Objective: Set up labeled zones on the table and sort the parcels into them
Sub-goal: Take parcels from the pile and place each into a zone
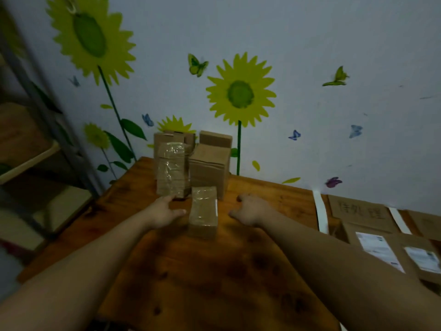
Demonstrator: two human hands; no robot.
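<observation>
A small taped cardboard parcel [204, 211] stands on the wooden table [202, 271] between my two hands. My left hand [163, 212] reaches in from the left, fingers spread, thumb pointing at the parcel with a small gap left. My right hand [250, 210] hovers to the parcel's right with loosely bent fingers and holds nothing. Behind the parcel a stack of several brown parcels [191, 163] stands against the wall. At the right, white tape strips [321, 215] mark zones, with a cardboard label [360, 212] bearing handwriting. Two parcels with white shipping labels [391, 252] lie below that label.
A metal shelf rack [35, 151] stands to the left of the table. The wall behind carries sunflower and butterfly stickers. The table's left edge runs diagonally close to the rack. The room is dim.
</observation>
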